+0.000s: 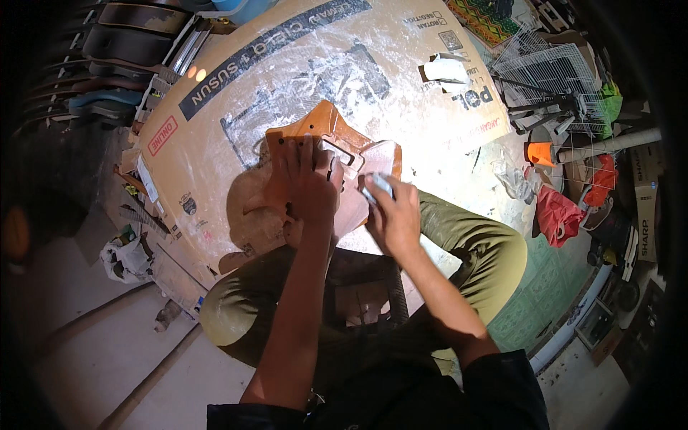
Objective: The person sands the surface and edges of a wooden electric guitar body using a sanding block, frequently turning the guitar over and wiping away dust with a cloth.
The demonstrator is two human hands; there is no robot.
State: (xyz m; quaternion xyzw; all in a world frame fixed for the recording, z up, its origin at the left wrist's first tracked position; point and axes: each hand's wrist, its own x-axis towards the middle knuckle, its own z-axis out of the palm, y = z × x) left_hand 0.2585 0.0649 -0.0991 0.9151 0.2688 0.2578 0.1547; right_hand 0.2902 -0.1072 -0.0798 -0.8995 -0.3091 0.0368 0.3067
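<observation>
Guitar body [327, 118] was the landmark: flat on a dusty cardboard sheet [204, 147], just in front of the crossed legs. Left hand [309, 175] lay palm-down over the body's left half, fingers spread, bracing rather than gripping, as far as I could tell. Right hand [398, 211] had a small pale block [378, 186] pinched between thumb and fingers at the body's right side. The block looked like a sanding pad; the hand covered much of it, so couldn't confirm, nor whether it was pressing.

Step in hand, my read: hand-sanding the face. The wood was glossy orange-brown at the body's far edge, dull and pale right of its rectangular cavity [341, 150]. White powder lay on the cardboard beyond the body. A white crumpled piece [446, 69] sat beyond it, to the right.

Next move called for even strokes along the right side, light near the cavity rim, left hand steady.
</observation>
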